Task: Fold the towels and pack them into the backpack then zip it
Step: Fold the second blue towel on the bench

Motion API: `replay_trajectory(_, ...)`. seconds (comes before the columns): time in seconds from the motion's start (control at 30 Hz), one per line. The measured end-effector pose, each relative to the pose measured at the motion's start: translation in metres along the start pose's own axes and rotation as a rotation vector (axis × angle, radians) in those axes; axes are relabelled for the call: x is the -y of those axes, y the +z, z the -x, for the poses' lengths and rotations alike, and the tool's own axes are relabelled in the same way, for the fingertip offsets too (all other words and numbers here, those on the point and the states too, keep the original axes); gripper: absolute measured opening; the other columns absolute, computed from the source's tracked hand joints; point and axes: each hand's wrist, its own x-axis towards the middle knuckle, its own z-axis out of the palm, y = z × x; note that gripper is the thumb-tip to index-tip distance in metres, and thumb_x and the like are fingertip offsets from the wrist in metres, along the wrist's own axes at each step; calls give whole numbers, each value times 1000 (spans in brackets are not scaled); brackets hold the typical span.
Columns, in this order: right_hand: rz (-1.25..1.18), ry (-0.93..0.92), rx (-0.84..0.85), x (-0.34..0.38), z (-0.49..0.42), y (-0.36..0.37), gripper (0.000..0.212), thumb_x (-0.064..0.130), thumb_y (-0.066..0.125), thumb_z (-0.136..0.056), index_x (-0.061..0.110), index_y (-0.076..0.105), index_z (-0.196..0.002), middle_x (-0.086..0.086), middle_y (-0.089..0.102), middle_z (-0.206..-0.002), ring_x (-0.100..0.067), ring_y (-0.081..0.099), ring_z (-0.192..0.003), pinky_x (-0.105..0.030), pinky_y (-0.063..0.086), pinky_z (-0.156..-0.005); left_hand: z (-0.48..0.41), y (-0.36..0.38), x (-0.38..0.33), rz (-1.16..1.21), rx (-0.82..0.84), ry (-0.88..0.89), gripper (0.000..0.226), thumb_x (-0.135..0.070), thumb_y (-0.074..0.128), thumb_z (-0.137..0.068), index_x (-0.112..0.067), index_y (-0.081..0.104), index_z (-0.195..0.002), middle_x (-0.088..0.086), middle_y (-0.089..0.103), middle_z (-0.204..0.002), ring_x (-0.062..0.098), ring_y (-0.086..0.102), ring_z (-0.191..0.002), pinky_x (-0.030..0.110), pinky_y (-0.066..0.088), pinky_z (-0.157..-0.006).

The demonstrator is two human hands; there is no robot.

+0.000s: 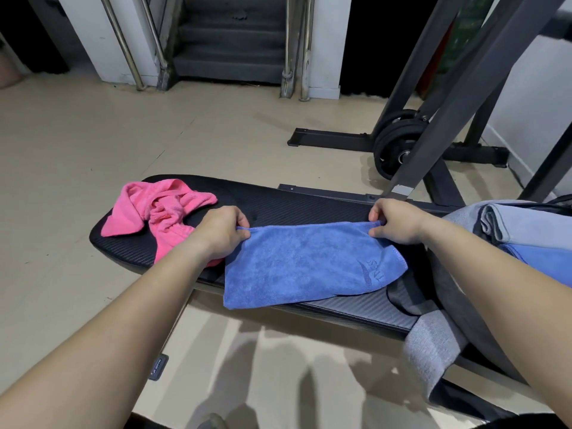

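Observation:
A blue towel [303, 264] lies across the black padded bench [294, 205], its near edge hanging over the bench's front. My left hand [221, 232] pinches the towel's far left corner. My right hand [394, 221] pinches its far right corner. A crumpled pink towel [158, 209] sits on the bench's left end, partly behind my left wrist. At the right stands a grey backpack [445, 308], open, with a folded grey towel [523, 224] and a blue towel [532, 255] showing in its mouth.
A dark metal rack [439, 119] with black weight plates [393, 144] stands behind the bench at the right. Beige tiled floor [93, 144] spreads to the left and front. Stairs with steel handrails [229, 41] rise at the back.

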Motion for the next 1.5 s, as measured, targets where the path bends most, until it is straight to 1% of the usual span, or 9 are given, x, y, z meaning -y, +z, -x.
replay_trajectory(0.13, 14, -56, -10, 4, 21, -16, 6, 18, 62, -94, 20, 60, -90, 2, 64, -91, -22, 60, -94, -32, 45, -77, 16, -17, -11, 74, -127, 71, 10, -15, 67, -92, -20, 64, -101, 0, 66, -97, 22, 62, -98, 29, 43, -80)
replay_trajectory(0.27, -170, -90, -326, 10, 48, -51, 8, 19, 60, -94, 16, 65, -89, -4, 67, -85, -25, 60, -85, -36, 46, -76, 26, -40, -23, 60, -412, 226, 23, -10, 60, -95, -15, 71, -115, 10, 68, -113, 29, 58, -111, 34, 41, -95)
replay_trajectory(0.4, -10, -123, -270, 19, 67, -59, 9, 19, 59, -95, 12, 66, -96, -7, 67, -90, -28, 60, -88, -35, 45, -74, 32, -40, -27, 56, -372, 208, 19, -9, 58, -96, -13, 72, -109, 13, 66, -108, 32, 58, -108, 37, 43, -94)
replay_trajectory(0.5, -161, -114, -360, 21, 80, -65, 11, 21, 57, -96, 13, 64, -92, -5, 65, -85, -22, 57, -78, -34, 41, -65, 39, -44, -29, 92, -427, 221, 17, -9, 57, -96, -12, 70, -106, 12, 66, -107, 32, 57, -106, 35, 41, -92)
replay_trajectory(0.77, -457, -69, -254, 21, 89, -62, 18, 21, 54, -100, 5, 62, -98, -8, 65, -82, -21, 59, -72, -34, 50, -61, 56, -49, -34, 275, -446, 183, 17, -9, 50, -99, -15, 63, -109, 1, 65, -111, 18, 56, -104, 28, 39, -89)
replay_trajectory(1.03, -168, 192, -199, 14, 36, -2, 18, 11, 41, -97, 15, 58, -101, -16, 65, -116, -29, 57, -95, -34, 46, -78, 24, 14, -24, -113, -239, 98, 20, -22, 45, -102, -19, 50, -121, 10, 50, -118, 40, 56, -102, 42, 41, -81)
replay_trajectory(1.27, 191, 241, -338, 21, 18, 27, 29, 9, 40, -93, 11, 46, -122, -19, 54, -125, -41, 54, -112, -45, 42, -81, 2, 23, -32, -260, -293, 3, 23, -17, 49, -100, -12, 47, -123, 16, 44, -122, 44, 57, -97, 46, 42, -70)
replay_trajectory(1.4, 321, 20, -506, 44, 36, 37, 43, 21, 44, -96, 12, 47, -139, -14, 50, -134, -38, 49, -121, -46, 42, -92, 12, 25, -56, -406, -363, 96, 39, -32, 49, -99, -13, 52, -133, 13, 50, -134, 37, 51, -118, 46, 44, -88)
replay_trajectory(1.5, 193, -265, -297, 72, 46, 56, 55, 36, 36, -104, 16, 32, -155, -9, 31, -161, -30, 31, -145, -43, 30, -116, 26, 43, -81, -339, -177, 259, 50, -42, 34, -103, -18, 43, -147, 5, 35, -158, 25, 30, -145, 47, 26, -116)
